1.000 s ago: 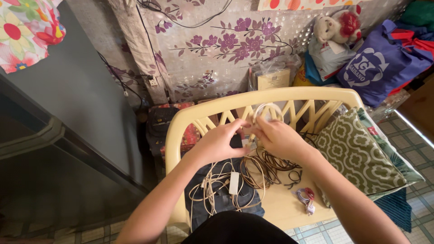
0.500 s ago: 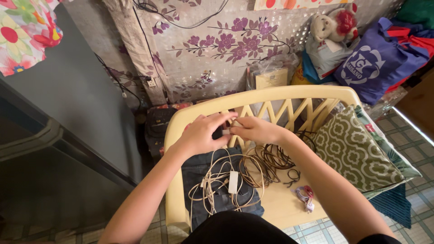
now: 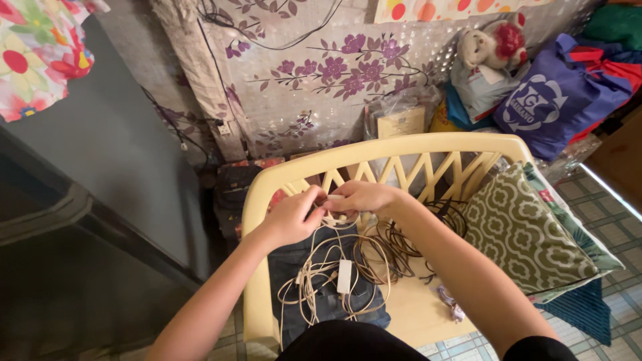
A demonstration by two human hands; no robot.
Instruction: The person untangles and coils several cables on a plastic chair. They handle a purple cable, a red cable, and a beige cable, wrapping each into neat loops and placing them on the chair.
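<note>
My left hand [image 3: 293, 217] and my right hand [image 3: 364, 198] meet over the seat of a cream plastic chair [image 3: 408, 146], both pinching a coiled whitish cable [image 3: 334, 212] between the fingertips. Below them a tangle of beige cables with a small white adapter [image 3: 344, 275] lies on folded dark denim [image 3: 294, 257]. A bundle of brown cables [image 3: 394, 241] rests on the seat to the right of that.
A green patterned cushion [image 3: 525, 230] leans on the chair's right side. Behind the chair are a floral wall covering [image 3: 334, 73], a box in plastic [image 3: 400, 120], a blue bag [image 3: 548, 93] and a plush bear [image 3: 491, 43]. A dark cabinet [image 3: 114, 154] stands left.
Both hands have come down and leftward from the chair back toward the seat. The white coil, held up by the backrest a second ago, now sits low between the fingers.
</note>
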